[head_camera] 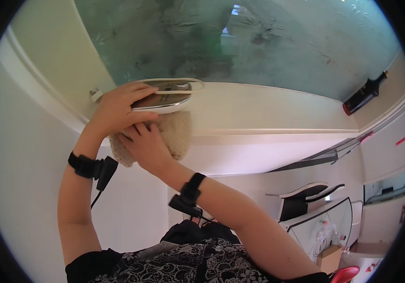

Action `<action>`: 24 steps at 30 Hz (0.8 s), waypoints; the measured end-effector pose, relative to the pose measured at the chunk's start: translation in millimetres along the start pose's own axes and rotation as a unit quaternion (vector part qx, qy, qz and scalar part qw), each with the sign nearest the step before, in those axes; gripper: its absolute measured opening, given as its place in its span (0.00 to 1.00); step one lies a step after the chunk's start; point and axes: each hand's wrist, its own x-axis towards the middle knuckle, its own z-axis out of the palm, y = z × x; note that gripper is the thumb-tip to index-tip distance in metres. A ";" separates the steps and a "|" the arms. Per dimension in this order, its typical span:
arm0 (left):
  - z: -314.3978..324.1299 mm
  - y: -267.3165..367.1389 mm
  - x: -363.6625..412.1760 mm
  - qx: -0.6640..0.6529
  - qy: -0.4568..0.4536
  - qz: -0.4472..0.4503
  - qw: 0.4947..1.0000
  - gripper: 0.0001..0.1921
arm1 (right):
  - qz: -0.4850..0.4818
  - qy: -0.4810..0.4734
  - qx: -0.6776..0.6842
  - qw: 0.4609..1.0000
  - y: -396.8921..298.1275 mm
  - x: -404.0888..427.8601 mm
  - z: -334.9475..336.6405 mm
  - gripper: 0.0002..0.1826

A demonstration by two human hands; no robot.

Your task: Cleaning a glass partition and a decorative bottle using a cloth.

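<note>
On the white sill, my left hand (121, 104) holds the left part of an oval device (179, 97) with a glossy brown face and a white, chrome-edged rim. Its fingers lie over the face and its thumb is along the front rim. A pale cord (197, 85) loops over the device, and a white plug (96, 95) lies left of my hand. Just below the device, my right hand (147, 145) is on a beige fluffy cloth (177, 134) hanging over the sill's front edge, its fingertips pressed into the bunched fabric. The fold under the fingers is hidden.
Behind the white sill (259, 109) stands a frosted glass pane (195, 42). A dark bottle (363, 93) lies or leans at the sill's right end. Lower right are a black and white chair (294, 205), a glass-topped table (340, 215) and a cardboard box (330, 258). A white wall borders the left.
</note>
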 end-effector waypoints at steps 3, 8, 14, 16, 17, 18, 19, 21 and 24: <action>4.4 -1.7 -3.2 0.022 0.014 0.007 1.000 0.31 | 0.009 0.003 0.012 1.000 39.2 -33.7 -26.3 0.22; 12.7 1.6 -3.0 0.068 0.047 0.033 0.996 0.33 | 0.056 0.011 -0.074 0.996 119.9 -101.3 -93.6 0.24; 20.7 3.7 -5.9 0.129 0.066 0.058 0.988 0.37 | 0.152 0.056 -0.143 0.976 202.7 -183.4 -165.9 0.30; 25.1 0.4 -5.3 0.139 0.072 0.060 0.986 0.38 | 0.188 0.071 -0.164 0.966 226.4 -206.8 -189.1 0.31; 27.6 -2.0 -6.1 0.144 0.076 0.061 0.985 0.38 | 0.208 0.074 -0.176 0.959 236.8 -217.7 -199.8 0.32; 29.7 -3.6 -7.5 0.150 0.075 0.061 0.984 0.39 | 0.235 0.072 -0.175 0.953 246.5 -225.8 -210.2 0.32; 32.7 -5.3 -9.9 0.155 0.075 0.061 0.983 0.39 | 0.262 0.070 -0.174 0.947 255.9 -232.6 -220.3 0.32; 33.7 -7.0 -9.4 0.158 0.076 0.063 0.983 0.40 | 0.329 0.055 -0.187 0.924 280.3 -245.3 -242.8 0.33; 32.7 -3.6 -6.1 0.154 0.077 0.067 0.983 0.41 | 0.434 0.017 -0.211 0.876 325.2 -249.1 -270.0 0.30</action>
